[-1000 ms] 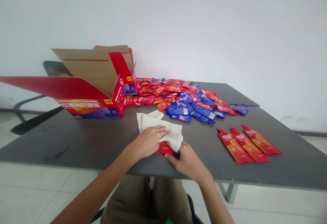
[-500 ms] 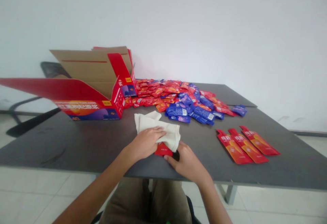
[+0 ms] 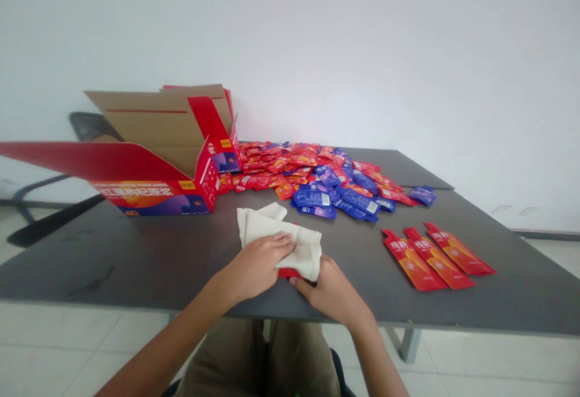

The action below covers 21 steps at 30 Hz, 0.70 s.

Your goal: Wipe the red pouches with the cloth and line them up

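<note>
My left hand presses a folded cream cloth with its fingers closed over it. Beneath the cloth lies a red pouch, mostly covered; only its near edge and a sliver at the far side show. My right hand is closed at the pouch's right side, thumb near its lower edge and the other fingers partly hidden by the cloth. Off to the right, three red-and-orange pouches lie side by side, apart from my hands.
A heap of red pouches and blue pouches spreads across the back of the dark table. At left stands an open red carton with raised flaps, another carton behind it. A black chair is beyond the table's left side.
The cloth and my left hand have slid slightly toward me, covering more of the red pouch's near end. My right hand stays at the pouch's side.
</note>
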Each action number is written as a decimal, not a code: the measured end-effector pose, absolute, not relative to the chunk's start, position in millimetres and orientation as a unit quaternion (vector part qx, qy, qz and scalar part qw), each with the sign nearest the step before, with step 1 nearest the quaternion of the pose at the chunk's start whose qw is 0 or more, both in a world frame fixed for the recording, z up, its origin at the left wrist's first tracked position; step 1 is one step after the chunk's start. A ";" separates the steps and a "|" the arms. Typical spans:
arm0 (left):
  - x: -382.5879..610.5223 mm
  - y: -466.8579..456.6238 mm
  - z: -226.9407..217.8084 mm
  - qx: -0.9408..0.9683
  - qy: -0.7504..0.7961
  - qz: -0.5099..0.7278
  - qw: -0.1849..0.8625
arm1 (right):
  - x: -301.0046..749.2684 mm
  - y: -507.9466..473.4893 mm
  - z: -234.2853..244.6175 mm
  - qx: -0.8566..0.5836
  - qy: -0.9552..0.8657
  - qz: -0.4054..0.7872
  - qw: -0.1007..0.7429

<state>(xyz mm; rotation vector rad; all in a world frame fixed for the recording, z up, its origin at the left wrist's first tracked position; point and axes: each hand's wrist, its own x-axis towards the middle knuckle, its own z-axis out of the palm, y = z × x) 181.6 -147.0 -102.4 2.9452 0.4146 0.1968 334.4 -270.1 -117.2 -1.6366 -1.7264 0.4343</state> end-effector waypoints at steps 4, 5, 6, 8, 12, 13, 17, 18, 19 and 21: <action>167.5 -160.1 -103.9 0.988 0.108 0.069 0.085 | 333.0 -268.3 -117.1 -0.622 -0.679 0.176 0.348; 168.8 -158.2 -104.1 0.987 0.118 0.068 0.084 | 333.0 -268.5 -116.8 -0.626 -0.675 0.175 0.349; 172.3 -154.1 -104.1 0.985 0.133 0.068 0.083 | 333.2 -269.0 -116.3 -0.631 -0.669 0.171 0.353; 182.1 -142.9 -103.9 0.981 0.167 0.064 0.080 | 333.7 -270.3 -115.4 -0.638 -0.661 0.168 0.357; 188.4 -137.7 -103.0 0.979 0.178 0.059 0.075 | 333.5 -270.8 -115.0 -0.640 -0.659 0.167 0.358; 185.0 -142.3 -103.1 0.982 0.163 0.061 0.076 | 333.2 -270.2 -115.2 -0.635 -0.665 0.168 0.355; 171.2 -159.9 -104.4 0.987 0.116 0.074 0.084 | 332.7 -268.7 -116.2 -0.607 -0.691 0.176 0.351; 171.9 -159.2 -104.5 0.986 0.120 0.075 0.084 | 333.0 -268.9 -116.1 -0.611 -0.687 0.175 0.353; 174.5 -156.0 -104.6 0.985 0.132 0.076 0.083 | 333.3 -269.4 -115.9 -0.620 -0.678 0.172 0.356; 182.9 -145.2 -104.5 0.981 0.164 0.072 0.081 | 334.1 -270.6 -115.1 -0.637 -0.662 0.166 0.359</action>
